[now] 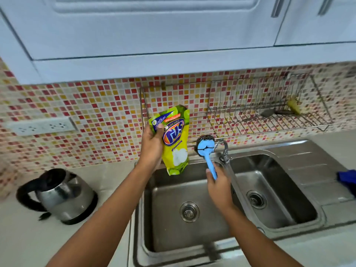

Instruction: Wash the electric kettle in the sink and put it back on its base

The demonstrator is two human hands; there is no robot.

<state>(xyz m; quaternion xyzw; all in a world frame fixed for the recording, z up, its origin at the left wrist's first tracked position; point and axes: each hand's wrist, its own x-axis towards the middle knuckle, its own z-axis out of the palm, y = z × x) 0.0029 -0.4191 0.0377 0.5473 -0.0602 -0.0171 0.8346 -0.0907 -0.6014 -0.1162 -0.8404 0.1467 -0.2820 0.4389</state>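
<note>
The steel electric kettle point(63, 195) with a black handle and lid stands on its black base point(82, 216) on the counter, left of the sink. My left hand point(152, 145) holds a yellow-green dish soap pouch point(176, 139) upright above the back edge of the left sink basin point(173, 236). My right hand point(219, 185) grips the handle of a blue scrubbing brush point(206, 149), head up, over the divider between the two basins. Pouch and brush head are apart.
The tap point(224, 151) stands behind the brush. The right basin point(275, 189) lies beyond it, with a blue cloth point(347, 180) on the drainboard at the right edge. A wire rack point(269, 108) hangs on the tiled wall. A socket strip point(41, 126) sits above the kettle.
</note>
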